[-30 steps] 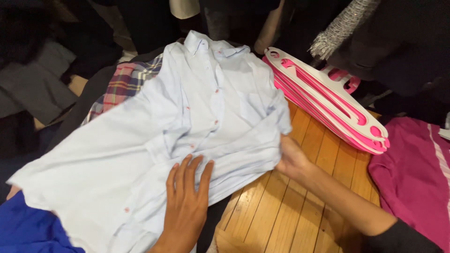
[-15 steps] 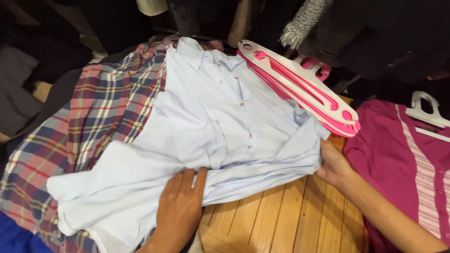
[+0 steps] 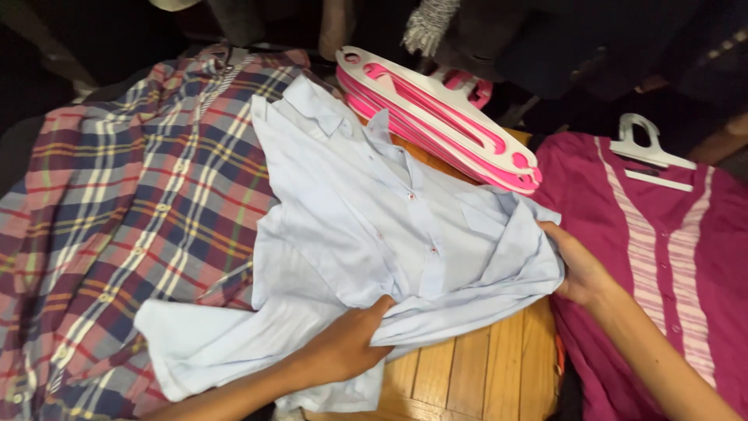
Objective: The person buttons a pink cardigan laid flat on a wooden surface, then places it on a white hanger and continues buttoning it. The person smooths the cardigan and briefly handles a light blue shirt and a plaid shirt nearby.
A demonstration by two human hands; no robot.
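A pale blue button-up shirt (image 3: pixel 366 234) lies spread on a wooden table (image 3: pixel 475 374), partly over a red-and-blue plaid shirt (image 3: pixel 125 210). My left hand (image 3: pixel 351 343) grips the blue shirt's lower fold near its middle, fingers tucked under the cloth. My right hand (image 3: pixel 580 269) holds the shirt's right edge, bunching the fabric there. The collar points to the far side.
A stack of pink and white plastic hangers (image 3: pixel 436 117) lies behind the blue shirt. A magenta striped garment (image 3: pixel 662 257) on a white hanger (image 3: pixel 650 152) lies at the right. Dark clothes hang along the back.
The blue shirt has been pulled right and gathered, baring much more of the plaid shirt. Both hands have shifted right with it, the left now clutching cloth instead of lying flat.
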